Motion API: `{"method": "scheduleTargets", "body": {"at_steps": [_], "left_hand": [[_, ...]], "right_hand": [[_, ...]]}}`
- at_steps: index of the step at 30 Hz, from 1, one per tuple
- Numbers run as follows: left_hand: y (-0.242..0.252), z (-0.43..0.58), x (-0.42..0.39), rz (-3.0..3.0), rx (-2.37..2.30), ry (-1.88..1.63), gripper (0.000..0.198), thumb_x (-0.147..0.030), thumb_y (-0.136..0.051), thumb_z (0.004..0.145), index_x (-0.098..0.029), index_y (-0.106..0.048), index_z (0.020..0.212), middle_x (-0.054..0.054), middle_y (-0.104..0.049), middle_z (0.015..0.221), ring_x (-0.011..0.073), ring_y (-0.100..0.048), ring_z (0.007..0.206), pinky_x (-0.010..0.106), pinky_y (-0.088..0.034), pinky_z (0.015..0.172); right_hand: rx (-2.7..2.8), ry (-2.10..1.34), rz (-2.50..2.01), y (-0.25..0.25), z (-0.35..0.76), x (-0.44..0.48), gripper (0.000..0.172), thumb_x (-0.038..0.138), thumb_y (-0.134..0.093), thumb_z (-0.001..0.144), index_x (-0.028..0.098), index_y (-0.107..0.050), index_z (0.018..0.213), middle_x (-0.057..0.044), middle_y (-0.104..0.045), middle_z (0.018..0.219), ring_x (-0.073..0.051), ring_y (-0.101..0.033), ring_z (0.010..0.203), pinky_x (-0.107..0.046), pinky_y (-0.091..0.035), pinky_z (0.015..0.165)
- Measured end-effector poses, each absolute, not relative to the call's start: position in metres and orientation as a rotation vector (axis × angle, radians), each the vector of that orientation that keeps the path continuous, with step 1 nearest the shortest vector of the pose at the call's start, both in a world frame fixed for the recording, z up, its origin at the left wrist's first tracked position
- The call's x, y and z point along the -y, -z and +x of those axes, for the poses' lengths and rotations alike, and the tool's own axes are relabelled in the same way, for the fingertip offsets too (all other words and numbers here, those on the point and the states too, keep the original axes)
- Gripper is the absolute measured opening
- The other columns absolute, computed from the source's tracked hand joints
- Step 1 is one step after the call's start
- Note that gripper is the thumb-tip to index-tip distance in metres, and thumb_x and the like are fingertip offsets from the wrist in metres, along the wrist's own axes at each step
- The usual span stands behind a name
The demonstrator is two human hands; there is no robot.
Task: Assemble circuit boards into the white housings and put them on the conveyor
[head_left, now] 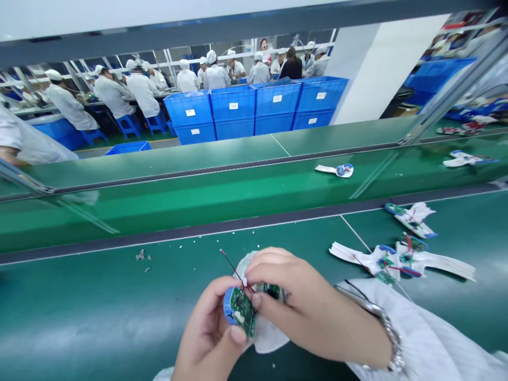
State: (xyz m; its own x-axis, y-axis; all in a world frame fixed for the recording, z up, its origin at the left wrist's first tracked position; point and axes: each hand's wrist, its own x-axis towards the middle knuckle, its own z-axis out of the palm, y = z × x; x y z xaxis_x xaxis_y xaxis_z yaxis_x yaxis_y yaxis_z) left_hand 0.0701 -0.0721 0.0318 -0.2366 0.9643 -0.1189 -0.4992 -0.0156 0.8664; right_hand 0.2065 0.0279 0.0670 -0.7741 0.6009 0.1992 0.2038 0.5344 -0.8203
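My left hand (214, 328) is closed around a green circuit board (243, 309) with a blue rounded edge piece, its thumb pressing on the board's lower side. Fingers of my right hand (291, 299) pinch thin red and black wires (230, 263) by a small white connector (245, 281) above the board. Part of a white plastic housing (270, 334) shows beneath both hands, and a second bit of green board is partly hidden under my right fingers.
Several opened white housings (381, 262) with boards and wires lie at the right. Small screws (141, 255) are heaped at the left. Beyond runs a green conveyor belt (178, 203) carrying a white part (337, 170). Stacked blue bins (234, 106) and seated people are farther back.
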Motion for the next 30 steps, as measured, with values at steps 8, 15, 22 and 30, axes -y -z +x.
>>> {"method": "scheduleTargets", "body": {"at_steps": [8, 15, 22, 30], "left_hand": [[-0.038, 0.081, 0.071, 0.723, -1.241, -1.659, 0.028, -0.039, -0.077, 0.075, -0.031, -0.07, 0.101, -0.002, -0.069, 0.093, 0.01, -0.062, 0.081, 0.012, -0.047, 0.071], [-0.026, 0.076, 0.073, 0.921, -1.465, -1.604, 0.032, -0.05, -0.069, 0.079, -0.028, -0.067, 0.101, -0.004, -0.064, 0.076, 0.0098, -0.054, 0.064, 0.014, -0.043, 0.06], [-0.026, 0.08, 0.076, 1.099, -1.433, -1.636, 0.03, -0.048, -0.062, 0.085, -0.033, -0.063, 0.111, -0.002, -0.068, 0.088, 0.0141, -0.062, 0.075, 0.02, -0.045, 0.069], [-0.024, 0.074, 0.078, 1.171, -1.419, -1.537, 0.032, -0.05, -0.062, 0.085, -0.035, -0.062, 0.113, -0.002, -0.065, 0.085, 0.0128, -0.059, 0.07, 0.019, -0.045, 0.066]], "right_hand": [[1.925, -1.398, -0.805, -0.042, 0.197, -0.02, 0.017, 0.016, -0.053, 0.087, 0.02, -0.058, 0.071, -0.001, -0.064, 0.078, -0.017, -0.059, 0.093, -0.031, -0.044, 0.083], [1.902, -1.316, -0.6, -0.048, 0.201, -0.016, 0.022, 0.019, -0.048, 0.092, 0.02, -0.055, 0.071, 0.003, -0.054, 0.066, -0.012, -0.049, 0.071, -0.029, -0.039, 0.077], [2.103, -1.249, -0.472, -0.058, 0.2, -0.021, 0.022, 0.015, -0.05, 0.087, 0.018, -0.051, 0.064, 0.003, -0.05, 0.058, -0.012, -0.043, 0.065, -0.03, -0.034, 0.073], [2.19, -1.206, -0.374, -0.063, 0.205, -0.027, 0.019, 0.009, -0.046, 0.081, 0.017, -0.048, 0.064, 0.004, -0.049, 0.057, -0.01, -0.039, 0.06, -0.03, -0.032, 0.071]]}}
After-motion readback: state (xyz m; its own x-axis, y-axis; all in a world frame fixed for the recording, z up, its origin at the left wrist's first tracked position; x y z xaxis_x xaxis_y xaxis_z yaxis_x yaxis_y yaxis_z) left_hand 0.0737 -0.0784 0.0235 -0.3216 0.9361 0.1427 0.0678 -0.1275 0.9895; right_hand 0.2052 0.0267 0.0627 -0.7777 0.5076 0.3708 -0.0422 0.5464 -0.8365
